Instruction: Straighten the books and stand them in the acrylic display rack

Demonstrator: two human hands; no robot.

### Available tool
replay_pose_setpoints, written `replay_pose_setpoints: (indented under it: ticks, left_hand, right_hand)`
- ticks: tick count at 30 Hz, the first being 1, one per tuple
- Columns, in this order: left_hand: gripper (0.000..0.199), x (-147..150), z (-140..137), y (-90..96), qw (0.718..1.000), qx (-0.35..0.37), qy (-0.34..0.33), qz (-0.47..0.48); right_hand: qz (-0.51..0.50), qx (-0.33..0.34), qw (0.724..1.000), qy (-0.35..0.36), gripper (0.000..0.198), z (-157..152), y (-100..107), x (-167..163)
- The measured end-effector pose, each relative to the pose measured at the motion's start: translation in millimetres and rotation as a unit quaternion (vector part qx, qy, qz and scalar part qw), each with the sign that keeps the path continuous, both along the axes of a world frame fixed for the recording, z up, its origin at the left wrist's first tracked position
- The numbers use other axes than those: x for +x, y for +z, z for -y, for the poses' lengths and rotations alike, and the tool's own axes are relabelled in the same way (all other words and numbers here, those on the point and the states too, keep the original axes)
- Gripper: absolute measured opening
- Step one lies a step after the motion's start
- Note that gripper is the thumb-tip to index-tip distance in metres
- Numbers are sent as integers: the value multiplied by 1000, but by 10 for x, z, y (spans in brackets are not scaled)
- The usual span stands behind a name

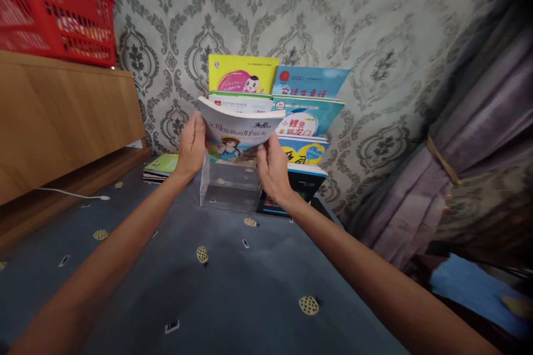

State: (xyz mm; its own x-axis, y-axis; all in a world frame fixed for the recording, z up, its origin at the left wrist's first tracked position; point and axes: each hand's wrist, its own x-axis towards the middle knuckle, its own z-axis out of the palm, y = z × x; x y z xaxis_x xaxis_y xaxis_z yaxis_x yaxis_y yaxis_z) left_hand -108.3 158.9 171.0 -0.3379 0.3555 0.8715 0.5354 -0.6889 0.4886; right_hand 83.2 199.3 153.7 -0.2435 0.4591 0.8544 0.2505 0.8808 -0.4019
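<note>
Cloth (pixel 233 299) of dark grey-blue, printed with yellow pineapples and small labels, spreads across the foreground, and two bare forearms reach over it from the lower corners. Blue fabric (pixel 478 288) lies off to the lower right. On the left, a white cable (pixel 75 194) runs out over the cloth, its plug end lying loose.

Farther in, the left hand (pixel 192 144) and the right hand (pixel 275 169) grip a pale paperback (pixel 239 133) between them, the fingers of each closed on one side edge. The cover faces the wearer, showing a figure in a hat and blue clothing; the top edge bows slightly. It is held at the left column of a clear plastic stand (pixel 229 198), above the lowest tier; whether its bottom edge touches the plastic I cannot tell.

Beside it, the right column rises in steps: a black book (pixel 306 186), a yellow-and-blue book (pixel 306 151), a teal book (pixel 325 113) and a blue book (pixel 312 80). Behind the paperback stand a white book (pixel 237 103) and a yellow book (pixel 245 72). A short stack of books (pixel 162 165) lies left of the stand.

A wooden cabinet (pixel 66 116) carries a red basket (pixel 83 22); a tied purple curtain (pixel 400 199) hangs at right, and patterned wallpaper (pixel 387 28) closes the view.
</note>
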Motion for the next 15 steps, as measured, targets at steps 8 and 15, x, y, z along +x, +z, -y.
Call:
replay_pose_setpoints:
  ticks: [8,15]
  left_hand:
    - [63,-112,-259,-344,995,-100,-6,22]
    - [60,-171,-238,-518,992,-105,-37,59]
  right_hand:
    - [33,-58,998,-9,43,-144,-296,-62]
    - [22,-60,998,22,47,-143,-503,-122]
